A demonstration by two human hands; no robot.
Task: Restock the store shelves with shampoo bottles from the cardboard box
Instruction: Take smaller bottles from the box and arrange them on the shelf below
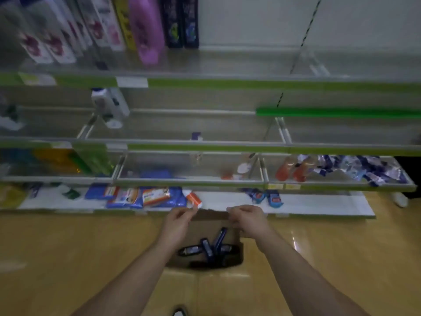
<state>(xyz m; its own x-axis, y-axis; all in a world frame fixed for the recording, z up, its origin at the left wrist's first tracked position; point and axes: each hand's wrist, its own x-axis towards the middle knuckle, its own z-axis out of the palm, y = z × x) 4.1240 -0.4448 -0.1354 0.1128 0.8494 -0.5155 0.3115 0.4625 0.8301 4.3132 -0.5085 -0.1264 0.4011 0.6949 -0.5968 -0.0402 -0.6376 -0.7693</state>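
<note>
An open cardboard box (200,226) stands on the floor in front of the shelves, with several dark blue shampoo bottles (208,247) lying inside. My left hand (180,218) pinches the box's far flap at its left end. At the flap's right end, my right hand (249,220) grips the same flap with curled fingers. On the top shelf (227,83) at the upper left stand two dark blue shampoo bottles (180,21) beside a pink bottle and white ones. The view is blurred.
Glass shelves with green edge strips rise in tiers. The lower ones hold blue packets (145,197), red bottles (293,171) and loose sachets (364,169). To the right of the dark bottles the top shelf is bare. The floor (68,258) is yellow wood.
</note>
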